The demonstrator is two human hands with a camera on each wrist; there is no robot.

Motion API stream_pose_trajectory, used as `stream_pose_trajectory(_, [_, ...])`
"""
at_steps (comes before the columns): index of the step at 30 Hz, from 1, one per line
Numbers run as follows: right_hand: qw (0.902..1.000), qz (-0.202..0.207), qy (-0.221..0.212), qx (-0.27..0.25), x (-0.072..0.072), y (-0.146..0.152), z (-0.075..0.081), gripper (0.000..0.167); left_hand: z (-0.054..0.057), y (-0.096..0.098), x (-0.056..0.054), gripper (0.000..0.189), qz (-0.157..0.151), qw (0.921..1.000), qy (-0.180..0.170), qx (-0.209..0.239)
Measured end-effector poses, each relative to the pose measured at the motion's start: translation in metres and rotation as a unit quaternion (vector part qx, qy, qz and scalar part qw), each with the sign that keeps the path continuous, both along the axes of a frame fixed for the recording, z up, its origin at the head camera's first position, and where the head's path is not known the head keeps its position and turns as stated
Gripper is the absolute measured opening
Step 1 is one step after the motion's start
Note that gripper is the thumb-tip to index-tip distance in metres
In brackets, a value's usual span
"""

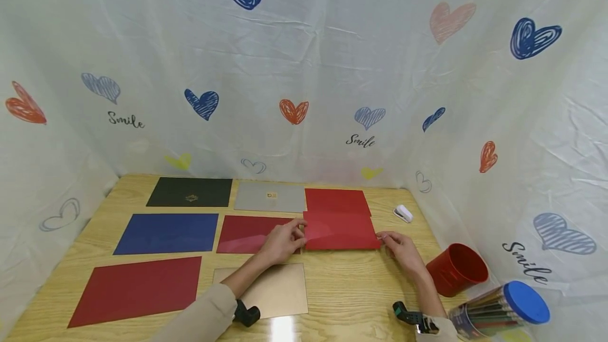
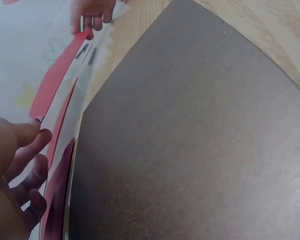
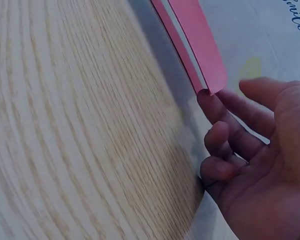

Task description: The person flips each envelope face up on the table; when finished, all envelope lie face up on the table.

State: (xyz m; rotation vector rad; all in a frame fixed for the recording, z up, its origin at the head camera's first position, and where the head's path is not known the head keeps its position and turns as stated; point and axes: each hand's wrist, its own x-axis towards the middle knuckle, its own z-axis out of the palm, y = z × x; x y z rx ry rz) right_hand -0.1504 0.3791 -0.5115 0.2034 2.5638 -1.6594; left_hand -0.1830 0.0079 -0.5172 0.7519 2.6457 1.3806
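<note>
A red envelope (image 1: pixel 339 230) is held by its two sides, its near edge slightly raised over the table. My left hand (image 1: pixel 285 239) pinches its left side between thumb and index finger, the other fingers curled below. At the right near corner, the fingertips of my right hand (image 1: pixel 399 249) hold the envelope; in the right wrist view the thumb stands apart from it. That view shows a flap with a pale strip (image 3: pixel 182 35) along the envelope's edge. Another red sheet (image 1: pixel 337 200) lies behind, partly covered. A dark red sheet (image 1: pixel 252 232) lies beneath my left hand.
Flat sheets lie to the left: black (image 1: pixel 190 192), grey (image 1: pixel 268 197), blue (image 1: pixel 166 234), large dark red (image 1: pixel 138 290) and gold (image 1: pixel 280 292). On the right are a white stapler-like item (image 1: pixel 402 213), a red cup (image 1: pixel 451 271) and a blue-lidded pencil tub (image 1: pixel 496 310). A printed curtain surrounds the table.
</note>
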Motion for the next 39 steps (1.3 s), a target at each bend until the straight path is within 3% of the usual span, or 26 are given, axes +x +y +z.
stream_pose_trajectory(5, [0.9985,0.003,-0.018,0.052,-0.001,0.000,-0.002,0.036,-0.001,0.000,-0.002,0.027,-0.015,0.9994,0.014,-0.028])
stream_pose_trajectory(11, [0.9960,0.014,-0.003,0.088,-0.003,-0.001,-0.005,0.035,0.002,0.005,-0.002,0.030,0.000,0.9970,0.019,-0.075])
stream_pose_trajectory(20, [0.9799,0.016,0.024,0.197,-0.007,-0.007,-0.003,0.025,0.000,0.012,-0.003,0.025,0.014,0.9913,0.048,-0.122])
stream_pose_trajectory(28, [0.9727,0.022,0.032,0.229,-0.008,-0.008,-0.004,0.019,-0.002,0.010,-0.003,0.021,0.012,0.9895,0.059,-0.131])
stream_pose_trajectory(39, [0.9700,0.028,0.029,0.240,-0.006,-0.009,-0.005,0.012,0.000,0.010,0.000,0.012,-0.009,0.9881,0.072,-0.135])
